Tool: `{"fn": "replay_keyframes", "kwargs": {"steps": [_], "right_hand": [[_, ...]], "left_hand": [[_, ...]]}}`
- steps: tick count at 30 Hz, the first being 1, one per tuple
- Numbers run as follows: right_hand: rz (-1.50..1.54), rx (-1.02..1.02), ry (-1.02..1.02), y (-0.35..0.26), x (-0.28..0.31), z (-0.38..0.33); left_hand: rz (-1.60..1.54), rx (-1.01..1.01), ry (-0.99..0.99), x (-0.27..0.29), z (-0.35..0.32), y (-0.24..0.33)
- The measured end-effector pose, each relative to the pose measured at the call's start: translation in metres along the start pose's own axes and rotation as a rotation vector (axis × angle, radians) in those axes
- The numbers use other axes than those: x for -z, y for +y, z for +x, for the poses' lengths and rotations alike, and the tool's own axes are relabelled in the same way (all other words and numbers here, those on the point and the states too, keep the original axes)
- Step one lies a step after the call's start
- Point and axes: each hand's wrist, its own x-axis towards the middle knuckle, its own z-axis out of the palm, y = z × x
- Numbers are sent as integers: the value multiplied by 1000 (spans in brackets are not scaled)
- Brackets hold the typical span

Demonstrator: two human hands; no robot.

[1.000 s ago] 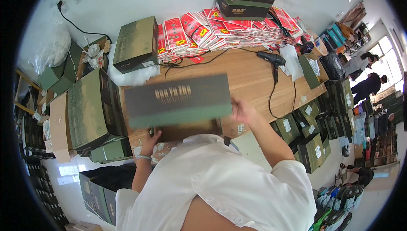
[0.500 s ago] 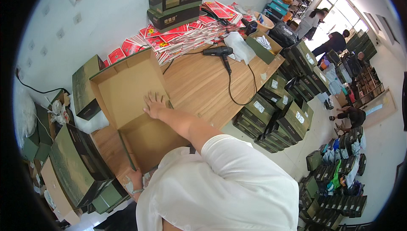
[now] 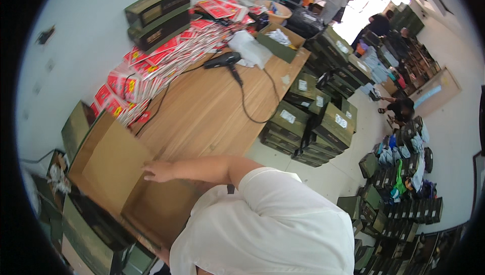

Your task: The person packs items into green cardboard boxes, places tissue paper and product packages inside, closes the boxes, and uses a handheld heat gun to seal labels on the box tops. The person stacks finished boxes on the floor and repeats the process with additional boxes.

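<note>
An opened cardboard box (image 3: 108, 174), plain brown inside, tilts at the near left end of the wooden table, its lid folded back. My right hand (image 3: 160, 171) is at the fold between lid and body, its fingers bent and seemingly closed on the cardboard there. At the box's lower edge, only a blurred bit of my left hand (image 3: 163, 256) shows beside my white shirt; its fingers are hidden.
A black hair dryer (image 3: 224, 61) with its cord lies on the table (image 3: 202, 118). Red printed packets (image 3: 146, 70) are heaped along the wall, with two green boxes (image 3: 159, 17) on them. Stacked green boxes (image 3: 290, 118) stand right of the table. Several people are farther back.
The box has tilted and moved toward the lower left in view. My right hand has gone from lying spread inside the lid to the fold, its fingers now bent. The view has shifted too.
</note>
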Motion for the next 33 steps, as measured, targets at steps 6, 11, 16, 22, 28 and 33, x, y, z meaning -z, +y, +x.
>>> {"fn": "replay_keyframes", "kwargs": {"steps": [6,11,16,22,28,33], "right_hand": [[147,-47,411,51,113,-91],[388,-459,983,104,301,-242],[244,-504,1801,301,467,-413],[155,-1051,1989,442,635,-673],[234,-1044,2062,547,740,-802],[671,-821,2046,599,793,-844]], "left_hand": [[-4,-95,316,-28,-1,63],[-164,-208,371,-116,-10,150],[-405,-186,158,-271,-51,234],[-21,-394,-239,-398,-140,316],[478,-537,-490,-477,-178,373],[513,-379,-564,-535,-203,413]]}}
